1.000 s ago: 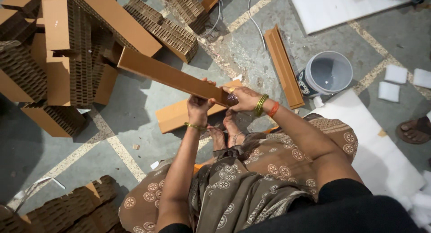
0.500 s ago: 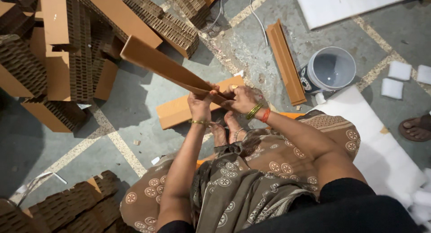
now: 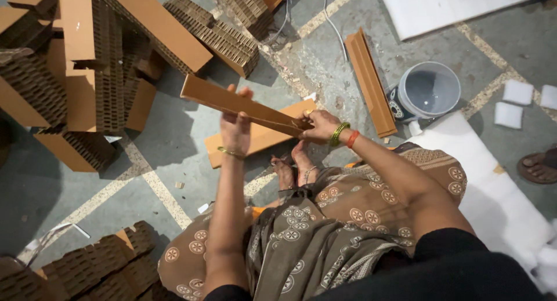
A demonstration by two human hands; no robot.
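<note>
matt cardboard strip (image 3: 243, 105), rough concrete floor (image 3: 174, 138)

both hands (image 3: 235, 124) (image 3: 318, 126) grip a long cardboard strip (image 3: 243, 105).

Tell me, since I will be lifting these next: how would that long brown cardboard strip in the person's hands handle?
The cardboard strip probably handles stiffly: gripped by the left hand mid-length and the right hand at one end, it shows no sag. Likely light, as fingers alone hold it. Its flat, angular shape should not roll.
</note>
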